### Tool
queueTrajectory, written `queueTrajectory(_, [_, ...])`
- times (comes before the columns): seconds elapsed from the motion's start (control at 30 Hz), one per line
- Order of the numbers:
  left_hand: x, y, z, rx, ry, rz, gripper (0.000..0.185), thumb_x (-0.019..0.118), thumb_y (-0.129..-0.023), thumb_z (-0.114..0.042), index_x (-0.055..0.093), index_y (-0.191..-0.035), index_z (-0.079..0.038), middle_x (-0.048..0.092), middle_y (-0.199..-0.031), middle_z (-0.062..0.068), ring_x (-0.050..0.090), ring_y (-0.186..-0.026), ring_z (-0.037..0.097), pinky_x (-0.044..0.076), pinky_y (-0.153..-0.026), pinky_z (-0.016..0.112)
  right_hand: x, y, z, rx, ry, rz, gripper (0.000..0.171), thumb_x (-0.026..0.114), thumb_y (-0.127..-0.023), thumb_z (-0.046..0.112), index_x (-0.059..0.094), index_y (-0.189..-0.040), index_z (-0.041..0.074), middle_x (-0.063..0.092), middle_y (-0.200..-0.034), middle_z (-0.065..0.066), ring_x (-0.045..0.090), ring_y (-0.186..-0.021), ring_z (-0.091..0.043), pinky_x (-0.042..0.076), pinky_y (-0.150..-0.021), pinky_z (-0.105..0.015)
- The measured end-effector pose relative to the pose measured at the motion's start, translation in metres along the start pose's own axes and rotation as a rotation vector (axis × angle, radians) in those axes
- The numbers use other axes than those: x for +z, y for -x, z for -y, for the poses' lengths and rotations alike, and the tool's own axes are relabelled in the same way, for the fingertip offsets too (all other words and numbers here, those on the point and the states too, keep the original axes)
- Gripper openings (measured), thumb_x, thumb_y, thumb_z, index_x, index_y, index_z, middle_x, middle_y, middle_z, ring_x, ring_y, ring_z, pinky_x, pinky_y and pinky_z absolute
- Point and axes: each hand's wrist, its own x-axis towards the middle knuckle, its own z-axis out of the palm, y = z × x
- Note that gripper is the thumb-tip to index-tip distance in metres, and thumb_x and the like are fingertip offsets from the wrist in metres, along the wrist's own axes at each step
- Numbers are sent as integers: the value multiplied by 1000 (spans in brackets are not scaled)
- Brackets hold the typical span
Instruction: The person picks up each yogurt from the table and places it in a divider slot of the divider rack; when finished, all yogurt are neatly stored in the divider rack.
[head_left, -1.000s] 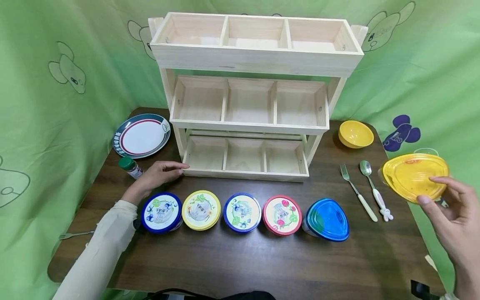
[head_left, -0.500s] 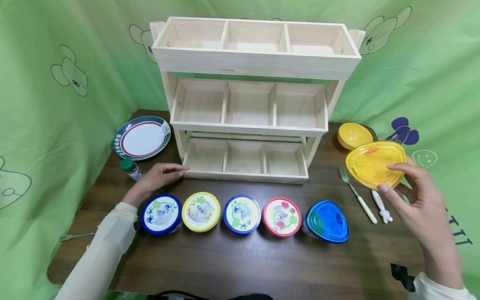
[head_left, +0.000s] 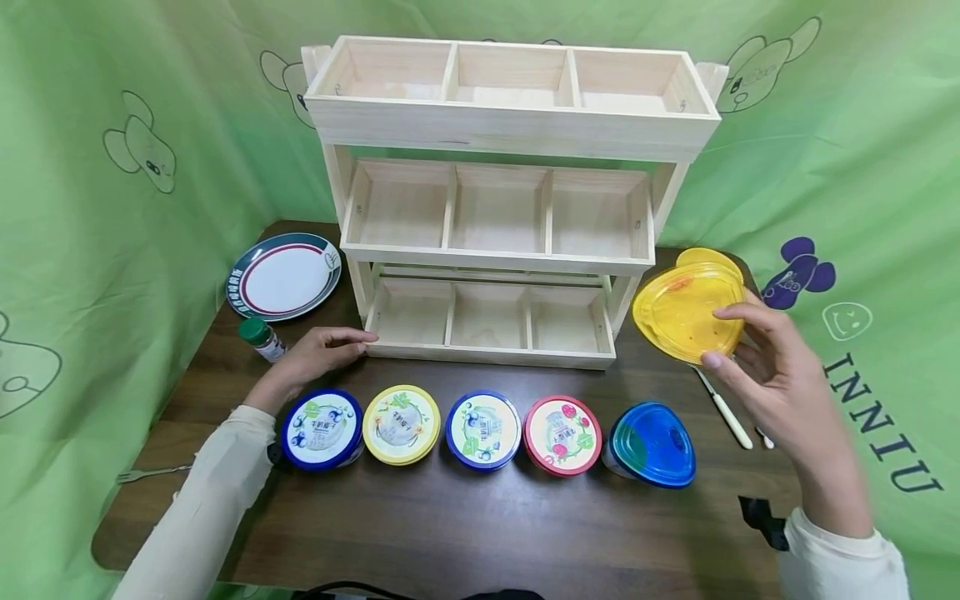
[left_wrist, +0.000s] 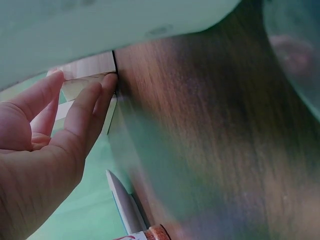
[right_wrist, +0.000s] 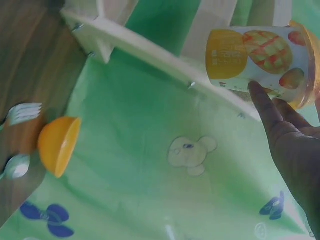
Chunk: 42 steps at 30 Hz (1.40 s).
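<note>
Right hand [head_left: 780,375] grips the yellow-lidded cup [head_left: 688,311] in the air, right of the wooden rack [head_left: 498,200]. Left hand [head_left: 318,354] rests open on the tabletop [head_left: 487,517]. Rack compartments empty; five cups [head_left: 483,429] waiting in front.

All nine rack [head_left: 510,125] compartments lie open; cups [head_left: 483,429] line its front

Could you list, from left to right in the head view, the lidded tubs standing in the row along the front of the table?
Blue-rimmed tub → yellow-rimmed tub → second blue-rimmed tub → red-rimmed tub → tub with the plain blue lid.
</note>
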Motion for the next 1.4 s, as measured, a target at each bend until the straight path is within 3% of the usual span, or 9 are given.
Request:
queueTrajectory(0.23, [2,-1,1,-5,20,-5,41,60,-114,-21,62,-152,-6,51,-161,24,40,-153,48,34,-124,67,16,-22,15,-55,11,22,65,66,-86,-32,54,-146,-9,53,-153,-4,60,-133,-8,50,-103,-12])
queueTrajectory(0.4, [3,-2,4,-23,32,-8,40,60,-114,-21,63,-152,-8,50,-162,23,39,-154,46,30,-126,68,22,-35,24,-37,-2,38,59,65,-93,-26,53,-148,-7,51,-156,-5,60,-132,-11,50,-103,-13])
queueTrajectory(0.57, [4,0,5,-12,22,-15,41,60,-114,-22,63,-152,-8,51,-161,23,40,-153,46,32,-125,68,26,-44,26,-64,-33,48,57,66,-94,-24,54,-147,-7,47,-163,-8,56,-141,-16,50,-106,-14])
queueTrajectory(0.83, [4,4,6,35,25,-35,39,61,-113,-21,65,-149,-5,57,-156,23,45,-150,45,35,-124,67,32,-67,19,-111,-273,28,48,65,-101,-14,50,-146,-11,46,-160,-13,54,-142,-23,54,-103,-17])
queueTrajectory(1.07, [5,4,4,47,28,-36,39,60,-114,-21,65,-149,-5,57,-156,23,45,-149,46,35,-124,67,34,-85,16,-61,-239,2,48,64,-103,-10,53,-150,-3,47,-157,-9,54,-139,-25,55,-100,-16])
queueTrajectory(1.2, [5,3,4,54,19,-35,39,60,-114,-23,66,-149,-6,57,-156,22,45,-149,45,35,-124,67,37,-93,14,-58,-272,-6,47,63,-104,-8,54,-149,-1,48,-155,-10,55,-136,-27,55,-100,-17])
queueTrajectory(1.4, [6,2,3,64,11,-52,38,60,-114,-20,66,-147,-4,59,-154,23,48,-147,45,38,-122,66,43,-105,11,-42,-166,-15,46,64,-106,-2,56,-151,7,48,-156,-7,54,-139,-28,54,-102,-16])
